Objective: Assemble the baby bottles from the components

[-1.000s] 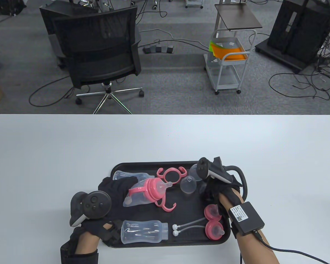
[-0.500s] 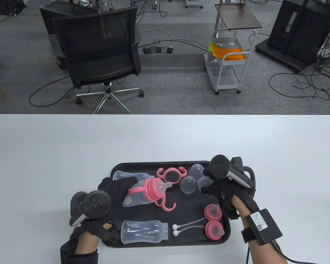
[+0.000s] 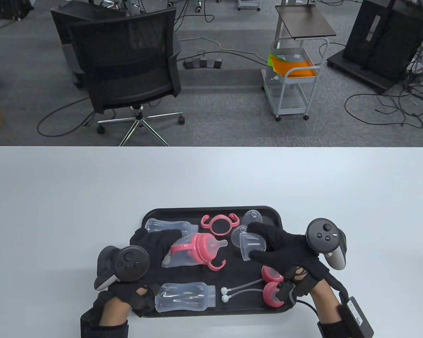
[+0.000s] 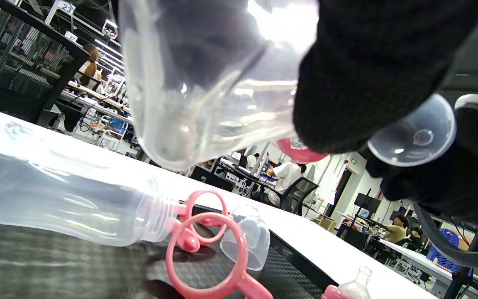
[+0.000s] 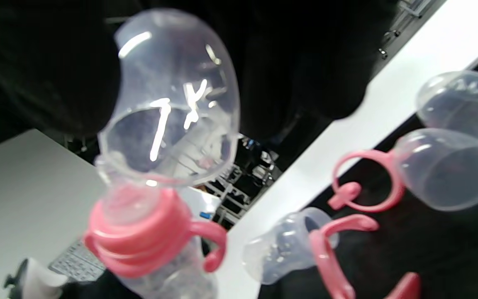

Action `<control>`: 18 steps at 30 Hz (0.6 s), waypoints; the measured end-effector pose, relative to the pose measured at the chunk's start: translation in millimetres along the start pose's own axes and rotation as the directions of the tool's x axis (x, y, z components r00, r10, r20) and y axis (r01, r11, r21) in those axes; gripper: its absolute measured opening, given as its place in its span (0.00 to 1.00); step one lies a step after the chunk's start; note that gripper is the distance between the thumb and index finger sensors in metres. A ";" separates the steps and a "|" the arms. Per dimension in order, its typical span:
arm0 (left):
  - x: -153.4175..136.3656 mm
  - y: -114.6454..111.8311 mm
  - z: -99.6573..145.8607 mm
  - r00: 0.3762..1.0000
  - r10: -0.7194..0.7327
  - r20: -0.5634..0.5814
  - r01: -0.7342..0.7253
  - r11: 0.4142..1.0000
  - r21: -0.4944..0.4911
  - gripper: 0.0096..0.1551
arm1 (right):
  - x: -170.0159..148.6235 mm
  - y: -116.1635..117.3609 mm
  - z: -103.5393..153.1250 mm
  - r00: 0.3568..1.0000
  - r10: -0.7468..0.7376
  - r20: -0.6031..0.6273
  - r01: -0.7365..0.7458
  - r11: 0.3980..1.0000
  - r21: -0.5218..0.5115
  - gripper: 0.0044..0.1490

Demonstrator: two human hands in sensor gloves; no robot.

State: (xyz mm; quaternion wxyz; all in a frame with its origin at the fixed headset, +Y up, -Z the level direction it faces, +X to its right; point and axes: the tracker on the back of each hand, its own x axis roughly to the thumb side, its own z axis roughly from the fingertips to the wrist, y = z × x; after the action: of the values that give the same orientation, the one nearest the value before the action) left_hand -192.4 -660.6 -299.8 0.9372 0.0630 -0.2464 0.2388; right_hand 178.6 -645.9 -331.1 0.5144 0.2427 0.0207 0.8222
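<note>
Because the bottle with the pink collar (image 3: 194,250) lies tilted over the black tray (image 3: 155,214), its teat end pointing toward the person's right and its clear base toward their left, the coming fit looks to turn on 1 line: the clear dome cap (image 3: 251,247) has to travel leftward along that long axis onto the teat. The bottle's teat tip sits just beside the cap, with a small gap between them in the table view; in the right wrist view the cap's open mouth hangs close over the teat and collar, not yet seated. The left hand (image 3: 153,243) grips the bottle's body, fingers curled round its base end. The right hand (image 3: 285,248) pinches the cap between thumb and fingers, so it is the nearer hand to the joint. Outward on the tray lie a loose pink handle ring (image 3: 219,224), 2 more clear caps, 2 bare bottles, 2 pink collars with teats and 2 straws. The tray rests on the white counter (image 3: 211,176).
</note>
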 end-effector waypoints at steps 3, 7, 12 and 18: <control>3.2 -1.0 -0.4 1.000 -0.009 0.016 0.009 1.000 -0.005 0.58 | 4.8 6.6 1.3 0.996 -0.063 0.063 0.062 0.998 0.020 0.51; 6.6 -1.9 -0.9 0.999 -0.030 0.025 0.030 1.000 -0.007 0.58 | 9.5 14.6 1.3 0.992 -0.076 0.098 0.074 0.997 0.031 0.50; 10.6 -3.2 -1.6 0.998 -0.039 0.041 0.040 0.999 -0.011 0.58 | 17.6 24.9 1.9 0.992 0.020 0.121 -0.023 0.999 0.029 0.50; 15.6 -4.9 -2.5 0.997 -0.059 0.042 0.059 0.998 -0.010 0.58 | 25.0 36.1 3.4 0.986 0.058 0.155 -0.061 0.998 0.018 0.50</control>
State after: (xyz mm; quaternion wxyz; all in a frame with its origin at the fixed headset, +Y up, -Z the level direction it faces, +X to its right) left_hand -177.0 -657.8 -294.3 0.9387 0.0701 -0.2655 0.2083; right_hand 141.1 -642.2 -308.4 0.4869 0.3120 -0.0173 0.8156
